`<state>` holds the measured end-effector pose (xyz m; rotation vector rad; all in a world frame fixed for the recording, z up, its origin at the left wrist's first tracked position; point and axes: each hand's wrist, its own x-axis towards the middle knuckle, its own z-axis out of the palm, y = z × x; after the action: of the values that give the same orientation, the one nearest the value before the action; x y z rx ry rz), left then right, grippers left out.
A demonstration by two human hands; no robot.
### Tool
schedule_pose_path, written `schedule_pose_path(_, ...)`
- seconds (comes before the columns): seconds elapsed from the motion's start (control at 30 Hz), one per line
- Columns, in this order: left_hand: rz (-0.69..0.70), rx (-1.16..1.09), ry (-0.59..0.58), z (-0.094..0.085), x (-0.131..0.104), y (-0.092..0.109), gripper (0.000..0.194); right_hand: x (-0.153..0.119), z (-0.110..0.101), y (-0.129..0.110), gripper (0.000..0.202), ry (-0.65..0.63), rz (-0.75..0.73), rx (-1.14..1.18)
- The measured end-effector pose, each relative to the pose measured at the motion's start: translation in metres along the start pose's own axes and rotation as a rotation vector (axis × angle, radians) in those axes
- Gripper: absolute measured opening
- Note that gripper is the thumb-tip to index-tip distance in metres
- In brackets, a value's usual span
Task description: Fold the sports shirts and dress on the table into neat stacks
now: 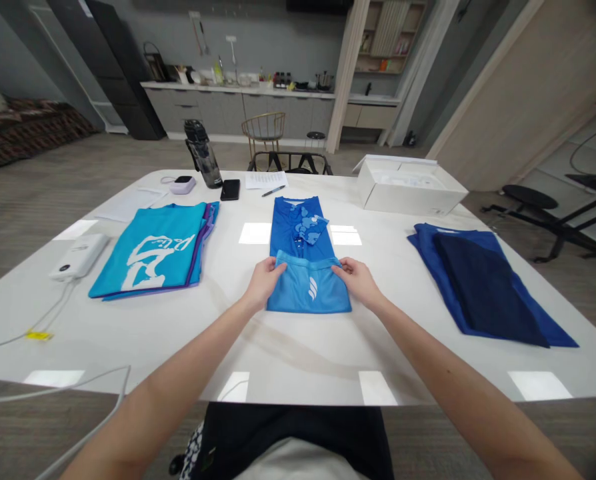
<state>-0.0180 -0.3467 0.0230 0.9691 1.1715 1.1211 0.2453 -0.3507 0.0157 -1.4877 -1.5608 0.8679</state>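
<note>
A blue shirt lies in front of me on the white table, folded narrow, its sleeve turned inward across the middle. Its lower part is folded up toward the collar, showing a lighter blue panel with a small white logo. My left hand pinches the left corner of that folded edge between thumb and fingers. On the opposite corner, my right hand grips the same edge in a like pinch. Both forearms reach in from the bottom of the view.
Folded teal and purple shirts lie left, dark blue garments right. A white box stands at the back right. A water bottle, phone, pen and papers are at the back. A white power bank has a cable.
</note>
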Motion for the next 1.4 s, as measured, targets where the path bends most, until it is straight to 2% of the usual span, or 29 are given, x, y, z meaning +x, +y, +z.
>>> schedule_pose_path(0.1,0.09,-0.183,-0.034,0.004,0.013,0.015,0.041,0.012,-0.004,-0.013,0.035,0.066,-0.099,0.191)
schedule_pose_path(0.2,-0.02,-0.318,-0.055,0.003,0.034,0.026,0.036,0.034,-0.006,-0.021,0.033,0.086,-0.094,0.282)
schedule_pose_path(0.37,-0.239,-0.484,-0.168,-0.004,0.072,0.029,0.028,0.069,-0.004,-0.02,0.034,0.052,-0.068,0.336)
schedule_pose_path(0.57,-0.259,-0.55,-0.21,-0.011,0.116,0.042,0.029,0.112,-0.008,-0.031,0.034,0.025,-0.094,0.378)
schedule_pose_path(0.7,-0.224,-0.529,-0.232,-0.007,0.159,0.064,0.028,0.16,-0.01,-0.043,0.033,0.027,-0.118,0.399)
schedule_pose_path(0.83,-0.157,-0.49,-0.225,-0.002,0.221,0.087,0.027,0.227,-0.006,-0.042,0.035,0.051,-0.15,0.397)
schedule_pose_path(0.9,-0.112,-0.454,-0.21,-0.001,0.255,0.088,0.026,0.262,0.001,-0.03,0.037,0.061,-0.137,0.389)
schedule_pose_path(0.97,-0.09,-0.366,-0.147,0.0,0.287,0.079,0.023,0.295,0.01,-0.01,0.037,0.069,-0.074,0.333)
schedule_pose_path(1.07,-0.125,-0.091,0.073,-0.002,0.322,0.054,0.016,0.328,0.025,0.025,0.034,0.112,0.075,0.08)
schedule_pose_path(1.13,-0.107,0.093,0.195,-0.005,0.335,0.039,0.014,0.34,0.031,0.041,0.029,0.148,0.12,-0.105)
schedule_pose_path(1.2,-0.016,0.199,0.24,-0.007,0.343,0.03,0.012,0.345,0.033,0.049,0.025,0.179,0.099,-0.208)
schedule_pose_path(1.3,0.123,0.324,0.249,-0.012,0.349,0.027,0.014,0.347,0.032,0.049,0.026,0.217,0.043,-0.27)
schedule_pose_path(1.4,0.201,0.585,0.314,-0.013,0.35,0.031,0.017,0.345,0.032,0.047,0.027,0.192,0.051,-0.39)
